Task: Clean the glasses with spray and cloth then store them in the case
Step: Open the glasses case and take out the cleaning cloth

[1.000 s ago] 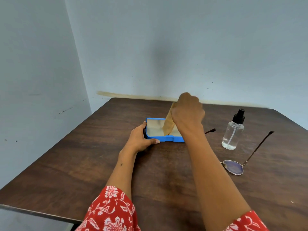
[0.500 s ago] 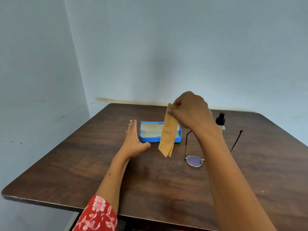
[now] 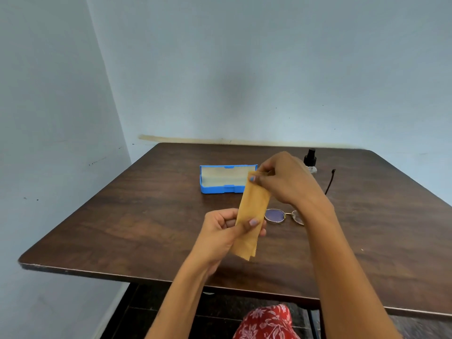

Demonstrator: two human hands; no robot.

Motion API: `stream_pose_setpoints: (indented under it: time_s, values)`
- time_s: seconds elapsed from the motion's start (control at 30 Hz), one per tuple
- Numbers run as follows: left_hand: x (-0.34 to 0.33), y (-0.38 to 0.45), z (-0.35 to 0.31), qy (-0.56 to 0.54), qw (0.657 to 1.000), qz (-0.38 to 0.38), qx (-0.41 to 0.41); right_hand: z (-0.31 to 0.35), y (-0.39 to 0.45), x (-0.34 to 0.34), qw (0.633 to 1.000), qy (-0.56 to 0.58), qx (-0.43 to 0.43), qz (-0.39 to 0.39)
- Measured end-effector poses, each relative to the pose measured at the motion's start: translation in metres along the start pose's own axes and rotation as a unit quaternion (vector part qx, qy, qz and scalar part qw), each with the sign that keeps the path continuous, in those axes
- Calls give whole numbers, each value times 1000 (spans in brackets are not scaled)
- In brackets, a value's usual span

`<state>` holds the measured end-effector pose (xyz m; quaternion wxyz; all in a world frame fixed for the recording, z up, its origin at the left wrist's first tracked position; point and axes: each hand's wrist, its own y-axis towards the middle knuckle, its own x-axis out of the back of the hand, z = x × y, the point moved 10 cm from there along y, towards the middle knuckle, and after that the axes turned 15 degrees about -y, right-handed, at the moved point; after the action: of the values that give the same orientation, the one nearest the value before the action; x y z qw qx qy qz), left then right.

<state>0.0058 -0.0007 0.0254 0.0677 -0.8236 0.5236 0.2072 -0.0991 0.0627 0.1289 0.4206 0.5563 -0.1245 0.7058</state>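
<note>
Blue-grey walls [image 3: 244, 69] meet in a corner behind the scene. Dark wood-grain tabletop [image 3: 146, 216] fills the middle, near edge running across the lower frame. Below it, a red floral garment [image 3: 266, 322] shows at the bottom, between the two bare forearms.

Right hand [image 3: 288, 178] is raised over the tabletop, fingers and thumb curled, pinching the top end of the tan cloth [image 3: 253, 211]. Left hand [image 3: 227, 228] is lower and nearer the camera, thumb across the front of the cloth and fingers curled behind it, gripping its lower part. The cloth hangs as a folded strip between the two hands, off the tabletop, its bottom end loose below the left hand with a zigzag-cut edge.

Blue glasses case [image 3: 226, 178] lies open on the far middle of the tabletop, pale lining showing, nothing inside that I can see; its right end is hidden behind the cloth and right hand.

Glasses [image 3: 283, 216] lie on the tabletop just right of the cloth, near lens tinted bluish, the other lens partly covered by the right wrist. One dark temple arm sticks up past the right forearm.

Spray bottle [image 3: 310, 159] stands upright at the far right, behind the right hand, only its black cap and a bit of clear body in view.
</note>
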Motion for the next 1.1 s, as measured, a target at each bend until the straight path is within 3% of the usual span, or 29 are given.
stream_pose_setpoints:
  time_s: [0.2,0.37,0.43,0.5,0.57,0.63,0.87,1.03,1.1]
  values:
    - [-8,-18,5,-74,997,-22,26,-6,-17,3,996,62,-26,-57]
    - [0,-25,14,-88,993,-72,37,-16,-55,19,985,47,-89,-140]
    - [4,-27,13,-94,991,-90,30,-30,-71,9,984,68,-119,-110]
    - [7,-28,12,-94,990,-98,27,-40,-79,-21,986,111,-127,-10]
    - [7,-29,13,-85,991,-96,30,-34,-86,-53,963,221,-109,108]
    - [10,-29,14,-79,991,-101,31,-25,-92,-69,935,302,-83,164]
    - [20,-31,20,-27,991,-123,47,-30,-89,-75,899,419,-73,104]
    - [29,-33,0,54,985,-157,-42,-32,-87,-79,892,435,-91,80]
    - [27,-31,0,37,989,-135,-46,-34,-86,-82,899,421,-95,75]
